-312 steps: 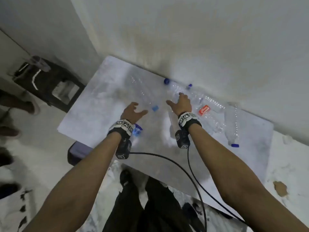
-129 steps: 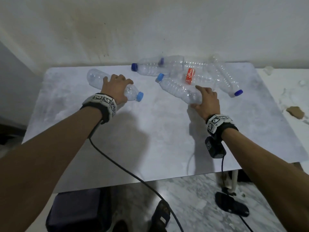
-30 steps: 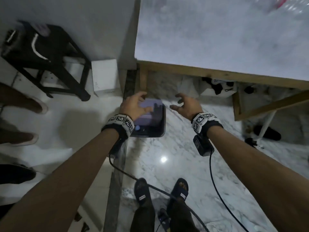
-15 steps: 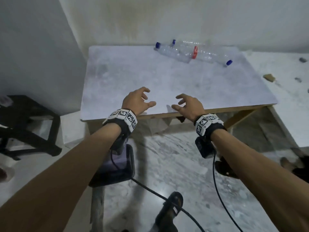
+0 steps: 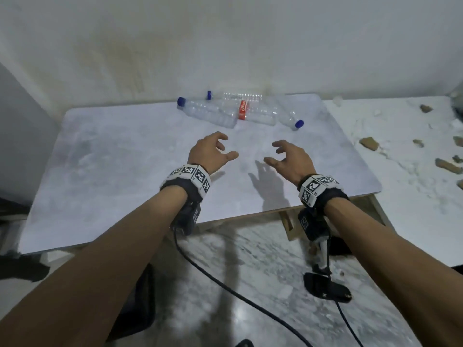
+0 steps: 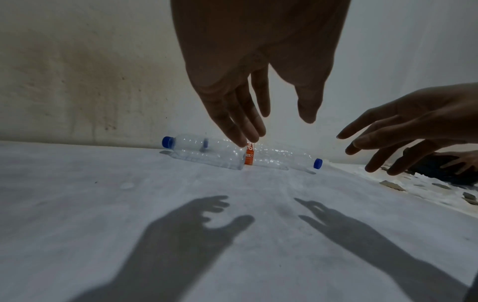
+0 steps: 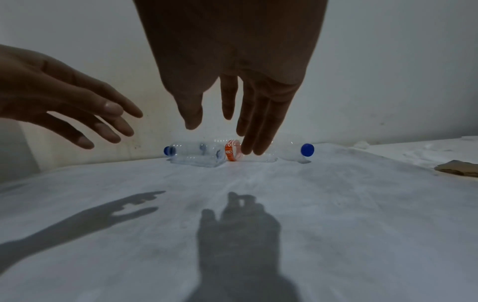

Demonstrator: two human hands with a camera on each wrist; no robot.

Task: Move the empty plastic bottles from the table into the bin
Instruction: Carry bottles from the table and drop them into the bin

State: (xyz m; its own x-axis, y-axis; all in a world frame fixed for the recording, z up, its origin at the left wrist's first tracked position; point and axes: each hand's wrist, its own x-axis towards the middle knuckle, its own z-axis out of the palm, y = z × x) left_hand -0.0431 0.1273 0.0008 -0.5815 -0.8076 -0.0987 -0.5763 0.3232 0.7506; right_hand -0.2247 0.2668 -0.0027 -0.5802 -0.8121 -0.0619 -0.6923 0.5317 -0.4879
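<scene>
Several clear empty bottles lie in a cluster at the table's far edge by the wall: a blue-capped one (image 5: pixel 208 113) on the left, one with an orange label (image 5: pixel 258 113) in the middle, and another blue-capped one (image 5: pixel 290 118) on the right. My left hand (image 5: pixel 226 147) and right hand (image 5: pixel 271 152) hover over the middle of the table (image 5: pixel 112 171), short of the bottles. Both have spread fingers and hold nothing. The wrist views show the left hand (image 6: pixel 279 126) and the right hand (image 7: pixel 222 137) above the bare tabletop, with the bottles (image 6: pixel 207 153) (image 7: pixel 196 153) ahead. The dark bin (image 5: pixel 142 316) stands on the floor, partly hidden by my left forearm.
The wall (image 5: pixel 225 46) rises right behind the bottles. A white ledge with scattered rubble (image 5: pixel 368 142) lies to the right of the table. A black sandal (image 5: pixel 325 286) and the wrist cables (image 5: pixel 225 289) lie on the marble floor under the table's near edge.
A second ago both hands were low over the bin on the floor. They have since risen and moved forward over the table towards the bottles, still holding nothing.
</scene>
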